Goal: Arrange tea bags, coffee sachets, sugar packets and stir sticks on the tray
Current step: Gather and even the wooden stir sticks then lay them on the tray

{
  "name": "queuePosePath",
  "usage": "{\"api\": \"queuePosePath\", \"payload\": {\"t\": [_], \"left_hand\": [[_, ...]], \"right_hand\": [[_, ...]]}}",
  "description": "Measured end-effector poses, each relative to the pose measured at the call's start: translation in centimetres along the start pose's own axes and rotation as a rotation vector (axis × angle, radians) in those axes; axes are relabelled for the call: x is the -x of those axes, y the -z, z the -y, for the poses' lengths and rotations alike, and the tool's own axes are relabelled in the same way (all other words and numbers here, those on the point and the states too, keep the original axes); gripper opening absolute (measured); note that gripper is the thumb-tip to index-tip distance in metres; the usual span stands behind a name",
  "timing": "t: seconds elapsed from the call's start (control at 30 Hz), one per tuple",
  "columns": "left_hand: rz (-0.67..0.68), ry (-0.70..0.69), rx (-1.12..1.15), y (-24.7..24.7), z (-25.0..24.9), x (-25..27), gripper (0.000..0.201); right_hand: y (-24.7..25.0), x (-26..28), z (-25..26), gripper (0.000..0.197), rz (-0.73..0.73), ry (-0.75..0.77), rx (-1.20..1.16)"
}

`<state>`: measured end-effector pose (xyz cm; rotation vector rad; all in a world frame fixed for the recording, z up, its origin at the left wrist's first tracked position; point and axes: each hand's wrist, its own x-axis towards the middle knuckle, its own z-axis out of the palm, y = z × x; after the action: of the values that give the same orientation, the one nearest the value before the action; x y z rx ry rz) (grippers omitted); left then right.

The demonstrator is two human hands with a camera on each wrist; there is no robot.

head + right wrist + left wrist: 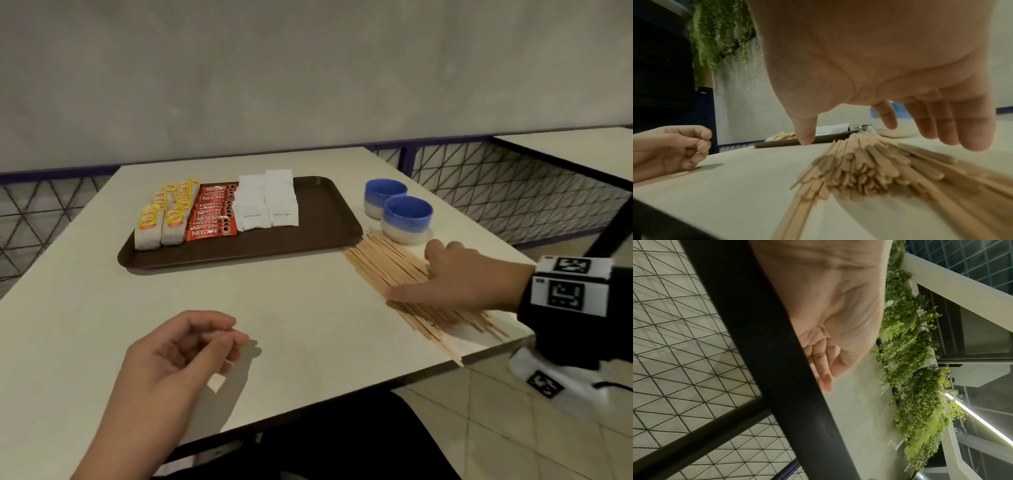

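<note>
The right hand (469, 281), fingers spread and holding nothing, hovers palm-down over the loose fan of pale wooden stir sticks (400, 270) on the white table (291, 308); its thumb (804, 133) points toward the brown plastic tray (318, 219) (yellow-tagged tea bags (164, 216), red coffee sachets (214, 216), white sugar packets (267, 202)). The left hand (185, 353) rests loosely curled, empty. Two blue-and-white ceramic cups (397, 209) stand beyond the fingertips.

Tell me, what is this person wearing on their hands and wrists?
Both hands are bare, with no gloves or rings visible. The right hand has a black band around the wrist carrying white blocks printed with black square code markings, one of them hanging below. The left hand and its forearm show no sleeve in the head view.
</note>
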<state>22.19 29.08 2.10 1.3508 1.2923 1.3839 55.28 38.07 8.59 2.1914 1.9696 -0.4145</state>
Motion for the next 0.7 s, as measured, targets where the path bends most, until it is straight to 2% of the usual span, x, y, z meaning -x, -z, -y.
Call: {"api": "queuePosePath", "payload": {"t": [0.07,0.13,0.23,0.33,0.5,0.7], "left_hand": [[-0.015,-0.002,-0.006,-0.2,-0.2,0.2,0.017],[-0.041,0.003,0.002,-0.1,-0.3,0.2,0.017],[-0.063,0.023,0.018,-0.1,-0.4,0.2,0.014],[-0.07,0.029,0.015,0.0,-0.2,0.2,0.014],[-0.075,0.032,0.012,0.1,0.0,0.1,0.016],[-0.072,0.029,-0.008,0.1,0.1,0.2,0.018]], "right_hand": [[-0.2,-0.3,0.9,0.123,0.004,-0.014,-0.045],[-0.2,-0.6,1.9,0.118,0.009,-0.015,-0.023],[0.2,-1.2,2.6,0.09,0.008,0.005,0.031],[0.9,-2.6,2.2,0.064,0.061,-0.022,-0.09],[1.3,-4.3,1.2,0.062,0.121,-0.112,-0.26],[1.7,-5.7,-0.2,0.047,0.151,-0.127,-0.242]]}}
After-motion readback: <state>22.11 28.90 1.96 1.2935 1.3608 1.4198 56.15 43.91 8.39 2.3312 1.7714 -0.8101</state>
